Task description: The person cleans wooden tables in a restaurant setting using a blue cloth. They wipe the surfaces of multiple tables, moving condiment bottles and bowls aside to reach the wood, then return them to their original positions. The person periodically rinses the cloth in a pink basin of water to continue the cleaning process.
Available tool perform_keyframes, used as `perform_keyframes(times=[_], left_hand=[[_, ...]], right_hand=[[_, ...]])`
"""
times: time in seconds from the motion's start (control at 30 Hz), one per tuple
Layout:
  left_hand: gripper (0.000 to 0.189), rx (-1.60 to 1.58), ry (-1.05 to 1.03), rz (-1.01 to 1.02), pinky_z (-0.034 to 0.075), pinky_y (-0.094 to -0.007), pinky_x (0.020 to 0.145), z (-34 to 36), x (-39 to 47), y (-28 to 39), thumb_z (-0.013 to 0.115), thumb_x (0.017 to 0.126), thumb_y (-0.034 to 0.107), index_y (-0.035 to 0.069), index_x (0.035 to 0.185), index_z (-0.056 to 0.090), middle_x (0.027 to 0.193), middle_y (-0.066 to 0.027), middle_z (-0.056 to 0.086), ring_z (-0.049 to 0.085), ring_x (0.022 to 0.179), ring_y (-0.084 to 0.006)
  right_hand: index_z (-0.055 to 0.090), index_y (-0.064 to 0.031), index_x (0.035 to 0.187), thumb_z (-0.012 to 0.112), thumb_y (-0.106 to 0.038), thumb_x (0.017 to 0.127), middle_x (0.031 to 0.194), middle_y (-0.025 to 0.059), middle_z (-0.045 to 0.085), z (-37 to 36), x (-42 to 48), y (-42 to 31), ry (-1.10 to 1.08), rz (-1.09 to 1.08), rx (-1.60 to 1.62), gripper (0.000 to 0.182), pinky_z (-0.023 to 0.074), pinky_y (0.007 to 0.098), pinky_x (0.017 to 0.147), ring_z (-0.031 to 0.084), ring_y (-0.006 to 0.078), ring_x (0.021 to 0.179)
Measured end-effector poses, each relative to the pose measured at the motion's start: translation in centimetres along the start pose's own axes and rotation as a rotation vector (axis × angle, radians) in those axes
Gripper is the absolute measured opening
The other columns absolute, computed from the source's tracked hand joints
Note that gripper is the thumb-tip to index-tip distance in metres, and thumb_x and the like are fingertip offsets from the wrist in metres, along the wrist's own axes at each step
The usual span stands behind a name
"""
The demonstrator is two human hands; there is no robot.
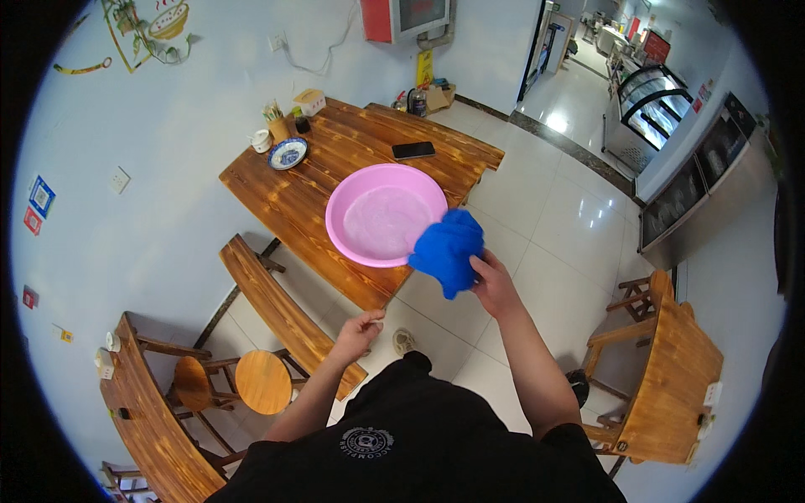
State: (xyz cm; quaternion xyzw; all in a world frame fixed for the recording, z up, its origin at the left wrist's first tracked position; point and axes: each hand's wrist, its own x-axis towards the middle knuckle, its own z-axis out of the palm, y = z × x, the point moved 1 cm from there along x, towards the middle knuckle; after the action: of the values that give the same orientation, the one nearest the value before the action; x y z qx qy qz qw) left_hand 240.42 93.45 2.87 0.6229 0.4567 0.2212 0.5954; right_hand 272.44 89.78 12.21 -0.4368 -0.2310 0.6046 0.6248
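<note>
A bright blue cloth (448,251) hangs bunched from my right hand (494,283), pinched between thumb and fingers. The cloth overlaps the right front rim of a pink plastic basin (336,236). Cloudy, sudsy water (383,217) covers the basin's bottom. Under the basin is a wooden table (283,195), and the basin sits near its right-hand end. My left hand (357,336) is just off the table's near corner, its fingers loosely curled with nothing visible in them.
Behind the basin lies a black smartphone (413,150). A blue-and-white plate (288,154), toothpick holder (278,127), lidded white jar (260,141), dark sauce bottle (301,121) and tissue box (309,102) stand by the wall. A wooden bench (283,308) and round stool (264,381) are at left.
</note>
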Motion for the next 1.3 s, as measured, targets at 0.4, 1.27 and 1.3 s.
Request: perform_keyframes(times=[0.4, 1.27, 1.3], left_hand=[[0.041, 0.440, 0.450, 0.256, 0.046, -0.0405, 0.102, -2.6, 22.2, 1.5, 0.068, 0.090, 0.022, 0.005, 0.127, 0.062, 0.123, -0.0222, 0.063, 0.060, 0.115, -0.0330], [0.071, 0.840, 0.223, -0.689, 0.026, -0.0529, 0.117, 2.0, 34.7, 0.1, 0.046, 0.098, 0.054, 0.020, 0.157, 0.026, 0.161, -0.0191, 0.021, 0.029, 0.144, -0.0418], [0.071, 0.849, 0.210, -0.698, 0.025, -0.0528, 0.117, 1.8, 34.4, 0.0, 0.046, 0.098, 0.054, 0.020, 0.157, 0.027, 0.161, -0.0191, 0.022, 0.029, 0.144, -0.0420]], right_hand=[[0.057, -0.0022, 0.133, 0.069, -0.022, 0.088, 0.139, 0.0222, 0.053, -1.4, 17.8, 3.3, -0.040, -0.321, -1.051, 0.050, 0.0424, 0.0411, 0.106, 0.053, 0.0351, 0.127], [0.024, -0.0274, 0.158, 0.056, -0.047, 0.094, 0.166, 0.0145, 0.007, -0.4, 40.5, 10.0, -1.190, -0.089, -1.942, 0.074, 0.0167, 0.0482, 0.121, 0.004, 0.0404, 0.152], [0.026, -0.0266, 0.157, 0.058, -0.044, 0.093, 0.166, 0.0159, 0.008, 0.2, 40.6, 9.2, -1.208, -0.089, -1.909, 0.074, 0.0189, 0.0484, 0.121, 0.005, 0.0410, 0.152]])
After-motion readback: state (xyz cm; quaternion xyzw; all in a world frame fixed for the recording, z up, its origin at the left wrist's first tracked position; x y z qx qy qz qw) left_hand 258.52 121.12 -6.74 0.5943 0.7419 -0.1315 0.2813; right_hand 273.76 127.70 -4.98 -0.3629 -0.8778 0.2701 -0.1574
